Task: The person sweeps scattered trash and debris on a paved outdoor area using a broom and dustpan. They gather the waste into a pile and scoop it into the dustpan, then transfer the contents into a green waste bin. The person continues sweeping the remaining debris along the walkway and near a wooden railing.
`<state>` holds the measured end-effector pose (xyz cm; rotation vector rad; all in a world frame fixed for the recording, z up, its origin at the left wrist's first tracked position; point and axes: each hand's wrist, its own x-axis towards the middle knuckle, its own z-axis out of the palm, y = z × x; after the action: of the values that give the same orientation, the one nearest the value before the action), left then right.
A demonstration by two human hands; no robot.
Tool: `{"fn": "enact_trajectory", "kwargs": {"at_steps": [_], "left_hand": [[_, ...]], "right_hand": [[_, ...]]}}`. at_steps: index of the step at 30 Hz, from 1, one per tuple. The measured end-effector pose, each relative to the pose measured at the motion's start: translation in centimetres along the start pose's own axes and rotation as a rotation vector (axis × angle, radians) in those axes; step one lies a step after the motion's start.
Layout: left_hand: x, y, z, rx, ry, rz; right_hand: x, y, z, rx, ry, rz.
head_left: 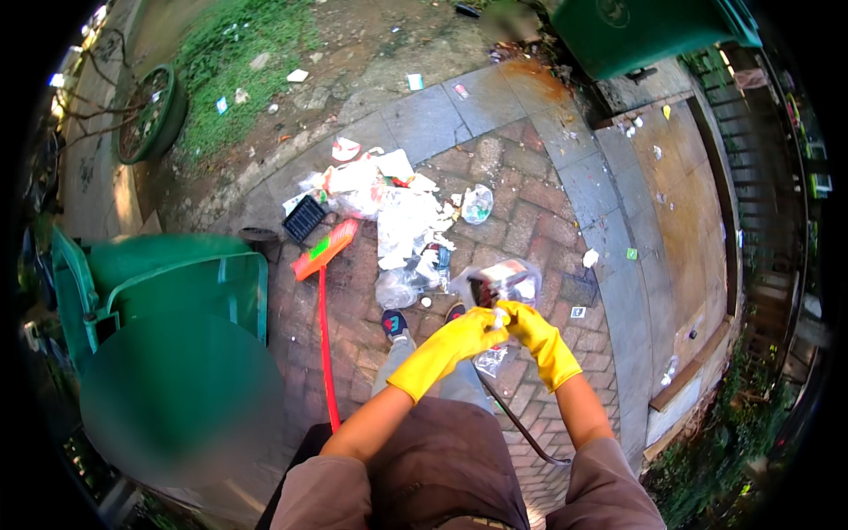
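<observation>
Both of my hands wear yellow rubber gloves. My left hand (461, 343) and my right hand (537, 337) meet in front of me, fingers closed around the gathered neck of a clear plastic bag (523, 272). Something dark and reddish shows through the plastic; its kind I cannot make out. Just beyond lies a heap of litter (402, 216), mostly white crumpled paper and plastic. A crumpled clear plastic piece (491, 359) is partly hidden beneath my hands. To the left, a broom with an orange and green head (325, 250) has its red handle running toward my body.
An open green wheeled bin (190, 265) is close on my left, another green bin (649, 40) at the far right. A black plastic tray (304, 218) lies beside the heap. A dark curved rod (523, 422) extends near my right arm. A potted plant (159, 115) stands far left.
</observation>
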<state>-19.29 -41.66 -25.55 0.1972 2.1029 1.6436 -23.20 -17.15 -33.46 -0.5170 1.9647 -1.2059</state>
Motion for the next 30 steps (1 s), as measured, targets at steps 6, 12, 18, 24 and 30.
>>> {"fn": "enact_trajectory", "kwargs": {"at_steps": [6, 12, 18, 24, 30], "left_hand": [[-1.8, -2.4, -2.8, -1.198, 0.121, -0.812], [-4.0, -0.6, -3.4, -0.949, -0.01, -0.726], [-5.5, -2.8, -2.6, 0.177, -0.383, -0.402], [-5.8, -5.2, 0.9, 0.373, -0.028, -0.141], [-1.9, -4.0, 2.0, 0.652, 0.131, -0.425]], "right_hand": [[1.5, -8.5, 0.3, 0.301, -0.322, 0.273], [1.1, -11.5, 0.1, 0.383, -0.692, 0.379], [1.0, -14.2, 2.7, -0.518, -0.92, 0.073], [1.3, -19.5, 1.6, -0.321, -0.648, -0.029], [2.1, -22.3, 1.3, -0.029, -0.251, 0.43]]}}
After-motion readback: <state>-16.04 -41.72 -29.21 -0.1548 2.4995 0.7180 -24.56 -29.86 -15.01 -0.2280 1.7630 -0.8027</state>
